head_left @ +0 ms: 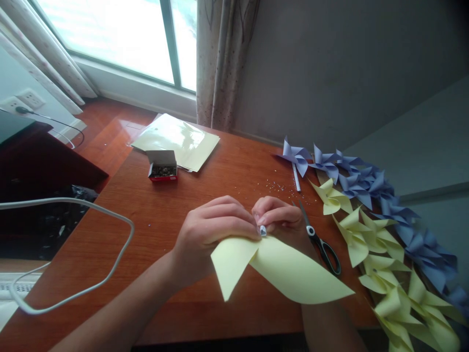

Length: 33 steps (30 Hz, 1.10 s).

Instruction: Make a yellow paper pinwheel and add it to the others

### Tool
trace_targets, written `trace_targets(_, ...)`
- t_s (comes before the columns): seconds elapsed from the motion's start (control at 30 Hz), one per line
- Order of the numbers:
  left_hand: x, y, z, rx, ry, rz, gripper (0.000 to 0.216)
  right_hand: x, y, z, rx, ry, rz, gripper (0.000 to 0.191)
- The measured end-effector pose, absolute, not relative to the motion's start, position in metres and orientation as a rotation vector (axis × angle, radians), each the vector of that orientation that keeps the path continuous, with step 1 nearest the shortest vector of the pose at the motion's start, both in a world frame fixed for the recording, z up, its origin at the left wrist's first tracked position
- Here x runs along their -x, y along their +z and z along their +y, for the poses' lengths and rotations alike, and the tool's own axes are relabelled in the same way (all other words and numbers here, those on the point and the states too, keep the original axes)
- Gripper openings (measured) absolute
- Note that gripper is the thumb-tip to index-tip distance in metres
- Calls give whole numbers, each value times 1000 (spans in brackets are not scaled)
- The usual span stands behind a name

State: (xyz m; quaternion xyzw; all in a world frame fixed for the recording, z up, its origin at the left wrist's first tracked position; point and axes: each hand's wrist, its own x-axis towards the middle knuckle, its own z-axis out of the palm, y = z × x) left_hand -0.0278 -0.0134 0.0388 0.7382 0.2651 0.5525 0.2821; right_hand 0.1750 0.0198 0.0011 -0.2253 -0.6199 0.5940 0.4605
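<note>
A pale yellow paper pinwheel [282, 271] lies half folded at the near middle of the wooden table [154, 215]. My left hand [212, 230] pinches its folded points together at the centre. My right hand [280, 217] is closed too, pressing a small white stick end [263, 231] against that same centre. Both hands touch each other over the paper. The lower blades of the pinwheel hang toward me and hide my right wrist.
Black-handled scissors [320, 242] lie just right of my right hand. Finished yellow pinwheels [370, 244] and blue pinwheels [366, 183] line the table's right edge. A small open box of pins [162, 166] and yellow paper sheets [178, 139] sit at the back. A white cable [120, 220] loops at left.
</note>
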Motion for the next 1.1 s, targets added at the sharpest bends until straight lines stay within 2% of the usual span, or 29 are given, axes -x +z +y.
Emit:
trace_targets(0.47,29,38,-13,-1926,1474,716,14,-175,-1,20,523,1534,-1542,9)
trace_targets(0.93,28,38,-13,-1923,1500,730,26,-174,-4,18,557,1465,-1523,12)
trace_targets(1.1,29,35,-12,-1902,1528,676,23,-173,-7,18,512,1486,-1521,12)
